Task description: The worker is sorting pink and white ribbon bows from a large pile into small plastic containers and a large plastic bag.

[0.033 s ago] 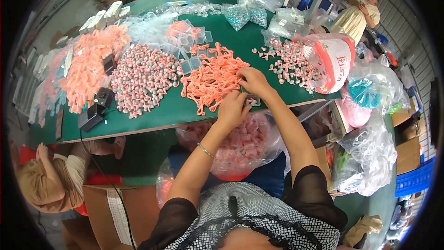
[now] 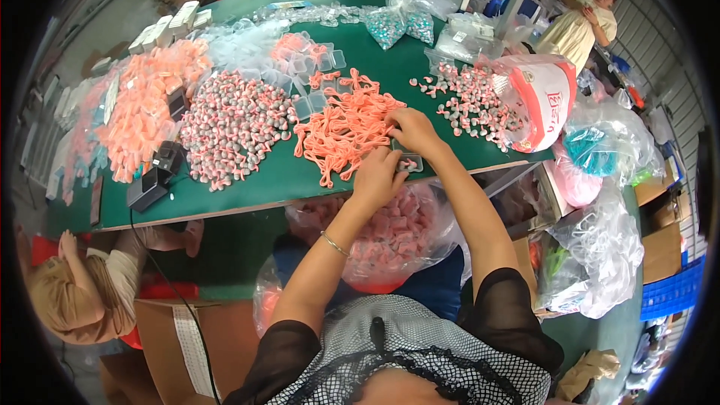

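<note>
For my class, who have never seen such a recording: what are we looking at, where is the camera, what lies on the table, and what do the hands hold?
The camera sits on a person's head and looks down; its fisheye lens bends straight edges. The left hand and right hand meet over a small clear case at the near edge of a green table. Beside them lie a heap of orange cords, a grey-pink pile of small pieces and a smaller scatter. A bag of filled cases hangs below the table edge.

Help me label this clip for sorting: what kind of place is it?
Probably a small packing workshop. A long green table holds a heap of orange plastic cords and a pile of small grey-and-pink pieces, with clear plastic bags of goods and cardboard boxes around it.
</note>
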`<action>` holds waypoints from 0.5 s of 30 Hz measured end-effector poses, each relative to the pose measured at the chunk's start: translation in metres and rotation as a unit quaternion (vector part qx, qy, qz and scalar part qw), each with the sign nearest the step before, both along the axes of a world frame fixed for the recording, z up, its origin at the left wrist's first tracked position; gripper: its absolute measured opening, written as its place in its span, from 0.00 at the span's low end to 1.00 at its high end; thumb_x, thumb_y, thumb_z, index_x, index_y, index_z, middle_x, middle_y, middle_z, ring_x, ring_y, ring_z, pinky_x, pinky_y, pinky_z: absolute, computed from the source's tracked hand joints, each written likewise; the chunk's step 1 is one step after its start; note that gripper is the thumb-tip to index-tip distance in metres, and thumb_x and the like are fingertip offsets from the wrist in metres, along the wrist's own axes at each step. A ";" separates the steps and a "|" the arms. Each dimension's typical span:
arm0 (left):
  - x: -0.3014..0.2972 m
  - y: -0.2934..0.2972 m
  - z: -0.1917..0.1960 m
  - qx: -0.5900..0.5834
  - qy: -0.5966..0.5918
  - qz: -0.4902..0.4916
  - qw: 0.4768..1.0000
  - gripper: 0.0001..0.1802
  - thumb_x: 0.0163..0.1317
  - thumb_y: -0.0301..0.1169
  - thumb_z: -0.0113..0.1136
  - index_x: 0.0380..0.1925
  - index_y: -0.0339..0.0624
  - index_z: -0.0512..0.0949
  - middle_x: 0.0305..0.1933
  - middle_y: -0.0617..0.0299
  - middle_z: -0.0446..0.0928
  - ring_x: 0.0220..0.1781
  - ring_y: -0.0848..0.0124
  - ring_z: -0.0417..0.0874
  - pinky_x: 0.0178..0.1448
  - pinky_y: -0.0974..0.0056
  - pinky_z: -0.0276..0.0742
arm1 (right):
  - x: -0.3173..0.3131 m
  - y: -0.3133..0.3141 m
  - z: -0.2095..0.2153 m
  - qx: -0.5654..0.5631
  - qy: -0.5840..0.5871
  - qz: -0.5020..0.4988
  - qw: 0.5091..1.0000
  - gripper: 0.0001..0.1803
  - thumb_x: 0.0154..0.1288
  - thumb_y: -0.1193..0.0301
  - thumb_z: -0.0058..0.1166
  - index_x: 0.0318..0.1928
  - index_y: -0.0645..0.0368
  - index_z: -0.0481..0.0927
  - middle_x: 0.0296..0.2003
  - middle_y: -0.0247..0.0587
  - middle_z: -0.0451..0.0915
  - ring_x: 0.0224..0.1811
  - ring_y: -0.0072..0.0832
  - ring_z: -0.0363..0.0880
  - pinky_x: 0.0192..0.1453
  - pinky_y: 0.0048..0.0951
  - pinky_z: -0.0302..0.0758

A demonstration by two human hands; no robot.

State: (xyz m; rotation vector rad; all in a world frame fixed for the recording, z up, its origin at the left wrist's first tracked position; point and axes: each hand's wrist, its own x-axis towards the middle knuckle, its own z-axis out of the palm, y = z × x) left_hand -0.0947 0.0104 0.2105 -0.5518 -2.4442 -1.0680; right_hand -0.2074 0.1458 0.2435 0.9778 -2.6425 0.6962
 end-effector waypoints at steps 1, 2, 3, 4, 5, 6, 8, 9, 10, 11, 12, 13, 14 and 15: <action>0.001 -0.001 -0.001 0.007 0.001 -0.003 1.000 0.22 0.50 0.32 0.67 0.45 0.38 0.75 0.38 0.53 0.72 0.41 0.53 0.77 0.43 0.53 0.75 | -0.001 0.000 0.000 0.001 -0.001 0.003 1.000 0.11 0.51 0.75 0.62 0.38 0.60 0.80 0.33 0.44 0.81 0.38 0.41 0.80 0.43 0.39 0.75; 0.001 -0.003 -0.002 0.008 0.000 -0.001 1.000 0.22 0.50 0.32 0.67 0.45 0.38 0.75 0.38 0.53 0.72 0.41 0.53 0.77 0.43 0.53 0.75 | -0.002 0.001 0.001 -0.012 -0.012 0.003 1.000 0.10 0.51 0.75 0.63 0.37 0.60 0.81 0.32 0.44 0.80 0.36 0.41 0.80 0.41 0.38 0.75; 0.002 -0.003 -0.002 0.006 -0.001 0.003 1.000 0.22 0.50 0.32 0.67 0.45 0.38 0.75 0.38 0.53 0.72 0.41 0.53 0.76 0.43 0.53 0.74 | -0.003 0.005 0.002 -0.024 -0.023 0.001 0.999 0.10 0.51 0.75 0.63 0.36 0.60 0.81 0.31 0.44 0.80 0.35 0.40 0.80 0.39 0.37 0.75; 0.002 -0.002 -0.002 0.005 -0.002 0.006 1.000 0.22 0.50 0.32 0.67 0.45 0.38 0.76 0.37 0.53 0.72 0.41 0.53 0.76 0.42 0.53 0.74 | -0.002 0.010 0.003 -0.039 -0.012 0.002 0.999 0.09 0.52 0.75 0.63 0.35 0.60 0.81 0.31 0.44 0.80 0.33 0.37 0.80 0.37 0.34 0.75; 0.001 -0.002 -0.002 0.008 -0.002 0.006 1.000 0.22 0.50 0.32 0.67 0.45 0.38 0.76 0.37 0.53 0.72 0.41 0.53 0.76 0.42 0.53 0.74 | -0.003 0.016 0.003 -0.037 -0.012 0.002 0.999 0.09 0.52 0.75 0.63 0.35 0.60 0.81 0.31 0.44 0.80 0.33 0.37 0.80 0.37 0.34 0.75; 0.001 -0.002 -0.001 0.008 0.010 0.005 1.000 0.21 0.50 0.32 0.67 0.45 0.39 0.76 0.37 0.53 0.72 0.40 0.53 0.77 0.42 0.53 0.74 | -0.004 0.024 0.002 -0.050 -0.016 -0.021 0.998 0.07 0.52 0.73 0.63 0.34 0.58 0.81 0.31 0.43 0.80 0.33 0.39 0.80 0.38 0.37 0.75; 0.001 -0.003 -0.001 0.011 0.021 0.002 1.000 0.21 0.50 0.32 0.67 0.45 0.39 0.76 0.37 0.53 0.72 0.40 0.54 0.77 0.42 0.53 0.74 | -0.004 0.041 0.001 -0.040 -0.039 -0.072 0.996 0.07 0.53 0.71 0.63 0.33 0.56 0.82 0.30 0.41 0.79 0.34 0.39 0.79 0.39 0.38 0.75; 0.001 -0.002 -0.001 0.012 0.024 0.005 1.000 0.22 0.50 0.32 0.67 0.45 0.39 0.76 0.36 0.54 0.72 0.39 0.55 0.77 0.41 0.54 0.75 | -0.005 0.052 -0.001 -0.038 -0.038 -0.076 0.996 0.07 0.53 0.71 0.63 0.33 0.56 0.82 0.30 0.41 0.79 0.34 0.39 0.79 0.39 0.38 0.75; 0.001 -0.002 -0.001 0.012 0.028 0.008 1.000 0.22 0.49 0.31 0.68 0.46 0.38 0.77 0.35 0.55 0.73 0.38 0.56 0.78 0.40 0.56 0.75 | -0.006 0.061 -0.005 -0.030 -0.033 -0.068 0.997 0.08 0.53 0.71 0.64 0.34 0.56 0.82 0.30 0.41 0.80 0.35 0.39 0.79 0.40 0.38 0.75; 0.001 -0.002 -0.001 0.014 0.028 0.004 0.999 0.22 0.49 0.31 0.68 0.46 0.38 0.77 0.35 0.55 0.73 0.38 0.56 0.78 0.40 0.56 0.75 | -0.007 0.069 -0.009 -0.023 -0.027 -0.060 0.998 0.09 0.53 0.70 0.64 0.35 0.56 0.82 0.30 0.40 0.80 0.35 0.38 0.80 0.40 0.38 0.76; 0.001 -0.003 -0.002 0.016 0.029 0.007 0.999 0.22 0.49 0.31 0.68 0.46 0.38 0.77 0.36 0.55 0.73 0.38 0.57 0.78 0.40 0.56 0.75 | -0.002 0.067 -0.006 -0.015 -0.015 -0.052 0.998 0.10 0.52 0.70 0.64 0.37 0.56 0.84 0.32 0.40 0.80 0.38 0.39 0.80 0.43 0.38 0.76; 0.001 -0.004 -0.002 0.017 0.029 0.010 0.999 0.22 0.49 0.31 0.68 0.46 0.38 0.77 0.36 0.55 0.73 0.38 0.57 0.78 0.40 0.57 0.75 | 0.002 0.066 -0.007 -0.014 -0.016 -0.053 0.998 0.10 0.52 0.70 0.64 0.37 0.56 0.84 0.32 0.40 0.80 0.38 0.39 0.80 0.43 0.38 0.76; 0.002 -0.005 -0.002 0.014 0.025 0.013 0.999 0.22 0.50 0.31 0.68 0.46 0.38 0.77 0.36 0.56 0.73 0.38 0.57 0.78 0.40 0.57 0.75 | 0.005 0.064 -0.007 -0.030 0.014 -0.033 0.999 0.10 0.52 0.70 0.64 0.37 0.57 0.84 0.33 0.40 0.80 0.40 0.39 0.79 0.45 0.38 0.76; 0.003 -0.004 -0.001 0.014 0.025 0.012 1.000 0.22 0.50 0.31 0.68 0.46 0.38 0.77 0.36 0.56 0.73 0.38 0.57 0.78 0.40 0.57 0.75 | 0.009 0.063 -0.008 -0.046 0.043 -0.015 0.998 0.10 0.52 0.70 0.64 0.36 0.58 0.84 0.34 0.40 0.80 0.42 0.39 0.79 0.47 0.39 0.75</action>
